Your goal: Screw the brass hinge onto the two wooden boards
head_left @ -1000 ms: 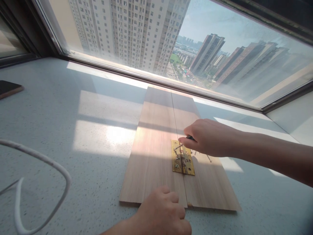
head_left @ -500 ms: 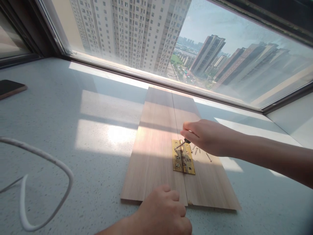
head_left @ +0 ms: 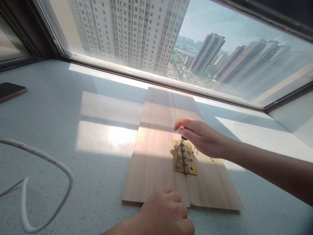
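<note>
My right hand (head_left: 201,135) is closed around the dark handle of a screwdriver (head_left: 180,143), mostly hidden by the fingers. The shaft slants down to the upper left hole of a brass hinge (head_left: 185,163). That hinge lies open across the seam of two wooden boards, one leaf on the left board (head_left: 149,163) and one on the right board (head_left: 210,189). Below it, at the near edge of the left board, rests my left hand (head_left: 168,210) with its fingers curled; whatever lies under them is hidden. Several loose screws (head_left: 212,159) lie on the right board, partly behind my right hand.
The boards lie on a pale speckled sill (head_left: 97,182) below a large window (head_left: 137,39). A white cable (head_left: 49,156) loops at the left. Farther back on that side lies a dark phone-like slab (head_left: 11,91).
My right hand has shifted slightly left and its grip on the screwdriver has turned. The screwdriver stands steeper, its tip still at the same hinge hole. My left hand has hardly moved.
</note>
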{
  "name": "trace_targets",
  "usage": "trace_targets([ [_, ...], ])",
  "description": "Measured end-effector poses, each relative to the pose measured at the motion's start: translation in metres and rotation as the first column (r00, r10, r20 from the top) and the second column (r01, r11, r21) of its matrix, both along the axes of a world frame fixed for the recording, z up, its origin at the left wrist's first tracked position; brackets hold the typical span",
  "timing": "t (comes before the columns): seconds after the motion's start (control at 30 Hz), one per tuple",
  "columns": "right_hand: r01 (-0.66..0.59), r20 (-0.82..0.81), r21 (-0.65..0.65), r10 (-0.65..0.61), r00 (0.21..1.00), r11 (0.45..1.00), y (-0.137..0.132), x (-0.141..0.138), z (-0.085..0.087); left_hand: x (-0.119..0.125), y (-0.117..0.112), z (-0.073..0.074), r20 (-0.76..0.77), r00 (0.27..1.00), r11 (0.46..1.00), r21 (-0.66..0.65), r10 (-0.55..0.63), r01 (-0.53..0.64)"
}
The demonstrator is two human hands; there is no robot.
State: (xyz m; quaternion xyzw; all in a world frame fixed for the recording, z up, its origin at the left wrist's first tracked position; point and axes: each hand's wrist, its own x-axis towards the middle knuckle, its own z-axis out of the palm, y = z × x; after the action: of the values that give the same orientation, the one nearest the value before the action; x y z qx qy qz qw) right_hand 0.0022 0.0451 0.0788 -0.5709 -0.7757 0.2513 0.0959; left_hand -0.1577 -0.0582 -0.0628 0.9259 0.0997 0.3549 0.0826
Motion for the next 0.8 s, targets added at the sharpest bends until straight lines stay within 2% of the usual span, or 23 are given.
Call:
trace_targets([
  [0.03, 0.162, -0.179, -0.030, -0.164, 0.970, 0.986, -0.003, -0.003, -0.009, 0.000, 0.000, 0.000, -0.031, 0.999, 1.000, 0.002, -0.008, 0.009],
  [0.07, 0.289, -0.369, -0.072, -0.295, 0.881, 0.955, -0.006, -0.006, -0.017, -0.001, 0.000, 0.001, -0.052, 0.999, 1.000, 0.003, -0.010, 0.010],
  [0.1, 0.370, -0.551, -0.103, -0.363, 0.751, 0.923, -0.009, -0.010, -0.026, -0.001, 0.000, 0.001, -0.053, 0.999, 1.000, 0.006, -0.006, 0.006],
  [0.13, 0.440, -0.702, -0.124, -0.392, 0.594, 0.889, -0.011, -0.014, -0.033, -0.001, 0.001, 0.001, -0.034, 0.999, 1.000, 0.009, 0.003, -0.003],
  [0.2, 0.519, -0.860, -0.205, -0.406, 0.309, 0.830, -0.013, -0.022, -0.043, -0.001, 0.001, 0.001, 0.046, 0.999, 1.000, 0.015, 0.023, -0.024],
  [0.23, 0.539, -0.896, -0.239, -0.397, 0.198, 0.808, -0.013, -0.026, -0.046, 0.000, 0.002, 0.001, 0.091, 0.995, 0.999, 0.015, 0.034, -0.035],
  [0.27, 0.547, -0.914, -0.265, -0.388, 0.121, 0.794, -0.013, -0.029, -0.048, 0.000, 0.002, 0.001, 0.126, 0.991, 0.999, 0.014, 0.041, -0.043],
  [0.3, 0.545, -0.924, -0.276, -0.374, 0.076, 0.792, -0.013, -0.032, -0.050, 0.000, 0.002, 0.001, 0.146, 0.988, 0.999, 0.012, 0.046, -0.048],
  [0.37, 0.517, -0.940, -0.244, -0.331, 0.081, 0.820, -0.013, -0.036, -0.051, 0.001, 0.003, 0.001, 0.147, 0.988, 0.999, 0.007, 0.046, -0.048],
  [0.5, 0.402, -0.947, -0.168, -0.261, 0.188, 0.900, -0.012, -0.030, -0.051, 0.000, 0.003, 0.003, 0.144, 0.989, 0.999, -0.005, 0.048, -0.047],
  [0.6, 0.170, -0.905, -0.257, -0.299, 0.303, 0.951, -0.005, -0.018, -0.046, 0.000, 0.003, 0.004, 0.151, 0.987, 0.999, 0.002, 0.051, -0.052],
  [0.7, -0.033, -0.845, -0.352, -0.303, 0.441, 0.935, 0.006, -0.013, -0.041, 0.000, 0.003, 0.003, 0.145, 0.988, 0.999, 0.013, 0.047, -0.049],
  [0.73, -0.030, -0.837, -0.355, -0.303, 0.456, 0.934, 0.009, -0.013, -0.040, 0.000, 0.003, 0.002, 0.134, 0.990, 0.999, 0.015, 0.045, -0.048],
  [0.8, 0.100, -0.824, -0.280, -0.293, 0.485, 0.955, 0.010, -0.017, -0.041, 0.000, 0.002, 0.001, 0.103, 0.994, 0.999, 0.022, 0.044, -0.046],
])
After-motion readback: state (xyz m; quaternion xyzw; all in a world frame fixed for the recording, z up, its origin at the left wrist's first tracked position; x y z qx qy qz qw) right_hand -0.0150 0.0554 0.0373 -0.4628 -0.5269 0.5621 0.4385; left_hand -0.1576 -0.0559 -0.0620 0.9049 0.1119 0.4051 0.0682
